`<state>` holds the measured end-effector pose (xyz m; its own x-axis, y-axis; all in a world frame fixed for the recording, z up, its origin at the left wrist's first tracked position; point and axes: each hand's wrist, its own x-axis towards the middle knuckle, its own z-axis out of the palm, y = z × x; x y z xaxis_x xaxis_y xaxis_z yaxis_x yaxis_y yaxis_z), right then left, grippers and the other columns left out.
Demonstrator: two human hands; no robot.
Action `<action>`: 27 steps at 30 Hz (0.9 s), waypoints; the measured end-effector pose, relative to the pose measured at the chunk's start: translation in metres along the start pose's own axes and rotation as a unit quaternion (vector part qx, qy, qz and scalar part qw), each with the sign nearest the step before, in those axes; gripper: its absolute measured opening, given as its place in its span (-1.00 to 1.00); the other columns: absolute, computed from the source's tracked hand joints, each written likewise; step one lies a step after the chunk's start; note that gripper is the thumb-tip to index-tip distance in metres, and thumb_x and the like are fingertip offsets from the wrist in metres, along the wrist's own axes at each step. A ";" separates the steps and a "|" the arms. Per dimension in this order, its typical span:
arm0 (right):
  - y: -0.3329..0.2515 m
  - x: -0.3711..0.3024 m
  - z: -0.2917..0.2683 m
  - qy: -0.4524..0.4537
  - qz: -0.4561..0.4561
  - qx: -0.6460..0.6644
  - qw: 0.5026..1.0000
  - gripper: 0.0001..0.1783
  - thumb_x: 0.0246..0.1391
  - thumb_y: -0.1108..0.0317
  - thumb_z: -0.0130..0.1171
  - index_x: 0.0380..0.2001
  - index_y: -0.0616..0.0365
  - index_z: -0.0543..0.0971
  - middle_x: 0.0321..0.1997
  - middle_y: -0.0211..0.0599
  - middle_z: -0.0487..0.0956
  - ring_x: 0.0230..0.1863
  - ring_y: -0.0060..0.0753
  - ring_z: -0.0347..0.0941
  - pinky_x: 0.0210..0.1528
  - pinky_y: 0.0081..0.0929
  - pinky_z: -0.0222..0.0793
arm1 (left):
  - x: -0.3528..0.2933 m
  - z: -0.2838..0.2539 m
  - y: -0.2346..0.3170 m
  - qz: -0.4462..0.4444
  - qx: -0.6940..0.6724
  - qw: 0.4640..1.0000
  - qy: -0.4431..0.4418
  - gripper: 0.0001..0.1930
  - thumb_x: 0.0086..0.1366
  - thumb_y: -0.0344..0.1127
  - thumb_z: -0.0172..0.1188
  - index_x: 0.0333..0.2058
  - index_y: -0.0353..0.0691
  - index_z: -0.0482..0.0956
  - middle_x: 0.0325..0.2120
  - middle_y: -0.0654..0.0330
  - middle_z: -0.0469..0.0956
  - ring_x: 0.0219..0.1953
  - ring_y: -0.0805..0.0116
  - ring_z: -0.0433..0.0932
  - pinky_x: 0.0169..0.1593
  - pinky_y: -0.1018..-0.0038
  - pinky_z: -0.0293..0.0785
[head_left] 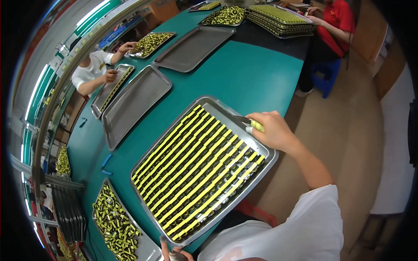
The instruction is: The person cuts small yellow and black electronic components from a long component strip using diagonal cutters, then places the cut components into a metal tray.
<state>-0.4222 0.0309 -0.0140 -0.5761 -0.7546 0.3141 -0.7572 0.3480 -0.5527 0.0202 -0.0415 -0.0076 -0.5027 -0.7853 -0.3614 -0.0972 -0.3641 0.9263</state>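
Over the right side of the tray (224, 114), the right hand (274, 130) grasped a yellow-green item (257, 125); the left hand (166, 252) (grip impossible to tell) was at the tray's near corner.

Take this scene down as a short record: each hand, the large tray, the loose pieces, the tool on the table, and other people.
Right hand: holds a yellow item by the large tray's right rim; kind unclear
Left hand: at the tray's lower corner, partly cut off; grip unclear
Large tray: slanting rows of yellow-and-black pieces
Loose pieces: heaped, lower left
Tool: blue hand tool on green table
Others: person in white; person in red
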 end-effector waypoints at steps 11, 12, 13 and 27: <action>-0.001 0.003 0.020 0.074 0.085 -0.012 0.994 -0.66 -0.10 0.35 0.13 -0.19 0.24 0.57 -0.33 -0.03 0.60 -0.30 -0.19 0.55 -0.21 -0.36 0.40 | 0.050 -0.028 0.019 -0.103 -0.065 0.977 -0.176 -0.34 0.39 -0.25 -0.15 0.34 -0.12 -0.28 -0.02 -0.11 0.41 -0.49 0.39 0.35 -0.46 0.56 0.35; -0.003 0.002 0.019 0.081 0.090 -0.025 0.992 -0.66 -0.10 0.36 0.12 -0.19 0.24 0.57 -0.34 -0.02 0.60 -0.31 -0.18 0.54 -0.22 -0.36 0.39 | 0.052 -0.033 0.019 -0.100 -0.066 0.975 -0.189 -0.34 0.40 -0.25 -0.15 0.35 -0.11 -0.27 -0.01 -0.11 0.40 -0.48 0.38 0.36 -0.44 0.56 0.36; -0.005 0.000 0.018 0.088 0.094 -0.037 0.991 -0.66 -0.10 0.37 0.11 -0.19 0.24 0.57 -0.35 -0.02 0.59 -0.32 -0.17 0.54 -0.23 -0.35 0.39 | 0.053 -0.035 0.019 -0.096 -0.067 0.972 -0.202 -0.34 0.40 -0.24 -0.15 0.35 -0.11 -0.27 0.01 -0.10 0.39 -0.47 0.37 0.37 -0.42 0.55 0.36; -0.047 -0.012 0.034 0.178 0.208 -0.200 0.941 -0.69 -0.09 0.23 0.16 -0.25 0.09 0.61 -0.29 -0.08 0.61 -0.20 -0.05 0.54 -0.19 -0.23 0.41 | 0.091 -0.079 0.008 -0.019 -0.062 0.934 -0.351 -0.21 0.28 -0.36 -0.20 0.32 -0.03 -0.52 0.06 -0.16 0.35 -0.42 0.34 0.43 -0.34 0.45 0.42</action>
<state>-0.3695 0.0052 -0.0181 -0.8612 -0.2962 0.4130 -0.4567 0.8076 -0.3732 0.0419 -0.1553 -0.0417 -0.9446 -0.2642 -0.1948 -0.0485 -0.4746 0.8789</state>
